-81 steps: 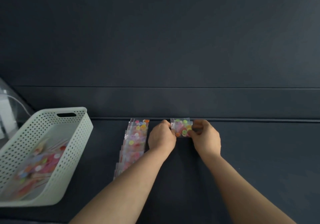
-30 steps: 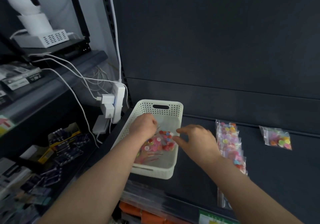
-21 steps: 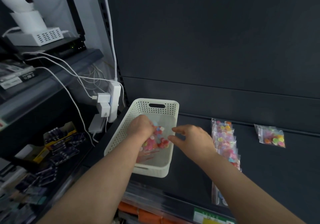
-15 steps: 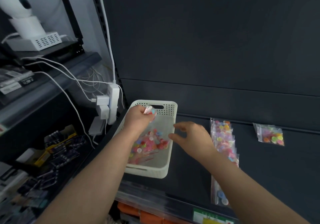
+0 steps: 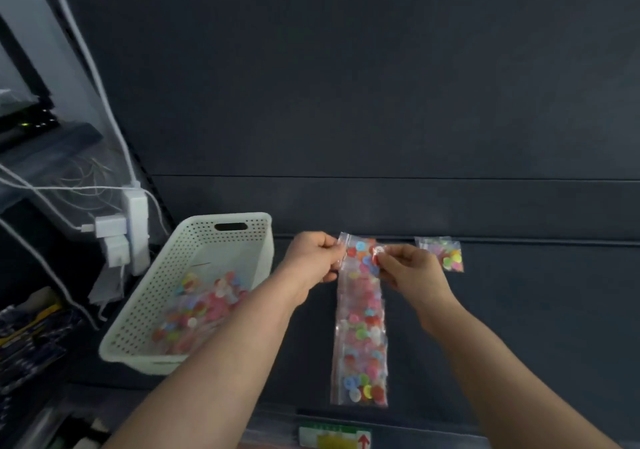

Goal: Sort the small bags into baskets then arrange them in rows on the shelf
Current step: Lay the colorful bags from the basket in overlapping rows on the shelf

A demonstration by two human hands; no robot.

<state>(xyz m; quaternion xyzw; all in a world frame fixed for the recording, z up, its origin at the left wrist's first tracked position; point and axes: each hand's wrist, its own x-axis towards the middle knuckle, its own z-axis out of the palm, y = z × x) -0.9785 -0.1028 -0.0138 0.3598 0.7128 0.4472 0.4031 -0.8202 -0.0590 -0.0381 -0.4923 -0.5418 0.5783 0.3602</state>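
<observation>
Head view: the left hand (image 5: 313,258) and right hand (image 5: 408,268) pinch a glossy clear bag (image 5: 362,252) of round coloured buttons by its sides, over the 12 o'clock end of the row of bags (image 5: 362,337) on the matte dark shelf (image 5: 519,327). Half a second ago only the left held it, above the basket (image 5: 152,289). That perforated white tub, at 9 o'clock, holds loose bags (image 5: 197,313).

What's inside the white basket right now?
A loose heap of small clear bags of coloured buttons lies in the white basket. The left forearm covers its near right corner, hiding whatever is there.
</observation>
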